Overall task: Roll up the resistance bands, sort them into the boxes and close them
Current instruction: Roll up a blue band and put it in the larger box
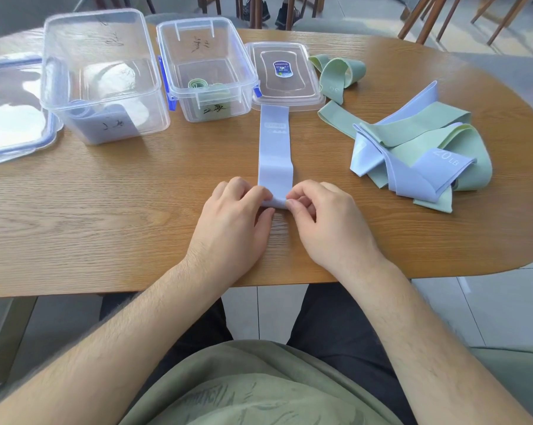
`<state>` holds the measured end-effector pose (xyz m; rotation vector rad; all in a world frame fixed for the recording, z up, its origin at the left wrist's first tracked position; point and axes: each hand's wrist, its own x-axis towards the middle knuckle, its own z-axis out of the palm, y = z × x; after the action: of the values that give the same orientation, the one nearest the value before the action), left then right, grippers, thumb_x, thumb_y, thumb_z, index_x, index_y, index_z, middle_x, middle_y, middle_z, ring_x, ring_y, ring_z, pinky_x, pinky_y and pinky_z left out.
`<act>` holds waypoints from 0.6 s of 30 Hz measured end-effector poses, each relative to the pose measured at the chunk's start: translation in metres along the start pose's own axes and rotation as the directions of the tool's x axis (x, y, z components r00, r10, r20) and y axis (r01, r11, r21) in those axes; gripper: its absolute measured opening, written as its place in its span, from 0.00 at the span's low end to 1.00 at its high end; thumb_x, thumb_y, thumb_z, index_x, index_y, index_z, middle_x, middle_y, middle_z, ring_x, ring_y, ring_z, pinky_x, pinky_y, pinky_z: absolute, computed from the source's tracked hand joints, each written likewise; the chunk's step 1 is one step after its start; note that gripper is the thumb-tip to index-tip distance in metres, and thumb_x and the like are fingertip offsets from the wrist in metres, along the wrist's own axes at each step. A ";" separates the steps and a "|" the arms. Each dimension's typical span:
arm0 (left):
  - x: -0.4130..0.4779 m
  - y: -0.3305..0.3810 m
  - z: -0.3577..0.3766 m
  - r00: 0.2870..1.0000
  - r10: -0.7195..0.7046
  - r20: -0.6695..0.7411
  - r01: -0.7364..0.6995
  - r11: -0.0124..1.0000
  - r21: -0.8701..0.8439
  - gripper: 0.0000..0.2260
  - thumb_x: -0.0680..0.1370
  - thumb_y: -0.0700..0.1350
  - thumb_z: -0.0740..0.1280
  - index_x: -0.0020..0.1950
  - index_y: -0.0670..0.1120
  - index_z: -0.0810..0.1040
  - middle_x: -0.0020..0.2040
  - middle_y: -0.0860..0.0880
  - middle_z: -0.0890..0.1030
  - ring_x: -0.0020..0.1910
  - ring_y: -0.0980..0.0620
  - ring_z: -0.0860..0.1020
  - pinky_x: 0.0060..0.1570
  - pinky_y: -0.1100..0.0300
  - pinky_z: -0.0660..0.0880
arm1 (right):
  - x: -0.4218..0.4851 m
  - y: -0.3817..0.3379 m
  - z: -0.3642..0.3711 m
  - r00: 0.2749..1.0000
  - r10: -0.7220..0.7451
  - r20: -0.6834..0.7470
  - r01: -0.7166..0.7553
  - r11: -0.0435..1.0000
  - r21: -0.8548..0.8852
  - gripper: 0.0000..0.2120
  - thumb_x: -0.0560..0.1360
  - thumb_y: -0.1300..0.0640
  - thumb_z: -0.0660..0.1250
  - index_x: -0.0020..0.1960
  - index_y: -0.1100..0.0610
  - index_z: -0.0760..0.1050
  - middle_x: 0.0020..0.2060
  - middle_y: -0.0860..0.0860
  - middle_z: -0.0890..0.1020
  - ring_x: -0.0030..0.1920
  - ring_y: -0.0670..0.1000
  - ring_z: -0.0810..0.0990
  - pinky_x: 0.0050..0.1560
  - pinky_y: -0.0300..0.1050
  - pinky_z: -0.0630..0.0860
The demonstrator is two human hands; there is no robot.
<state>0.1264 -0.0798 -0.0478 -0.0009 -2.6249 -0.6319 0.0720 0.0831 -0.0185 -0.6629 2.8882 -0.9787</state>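
L hand (237,223) + R hand (329,223) pinch 1 blue band (274,148) | 2 boxes (63,87) (192,109)

One view for us: head cam on the seated person, wide-angle, facing forward and steeply down. We sit close over the near edge of the table (105,210). Left hand (234,222) and right hand (326,222) land just below frame centre, forearms coming in from the bottom corners. The blue band (274,142) runs straight up the middle from them. Shirt (259,388) fills the bottom edge. Clear boxes (59,56) sit upper left at the table's far side, chair legs (427,19) along the top.
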 end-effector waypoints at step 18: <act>0.005 -0.005 0.006 0.997 0.019 -0.069 -0.020 1.000 -0.003 0.09 0.78 0.43 0.69 0.56 0.41 0.82 0.49 0.44 0.80 0.47 0.43 0.78 0.54 0.55 0.73 | 0.006 0.004 0.006 0.999 -0.021 -0.042 0.021 1.000 -0.009 0.07 0.81 0.54 0.66 0.58 0.52 0.78 0.50 0.46 0.79 0.49 0.47 0.78 0.52 0.48 0.78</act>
<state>0.1191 -0.0822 -0.0526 -0.0058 -2.5541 -0.6195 0.0659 0.0802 -0.0253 -0.6824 2.9297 -0.9946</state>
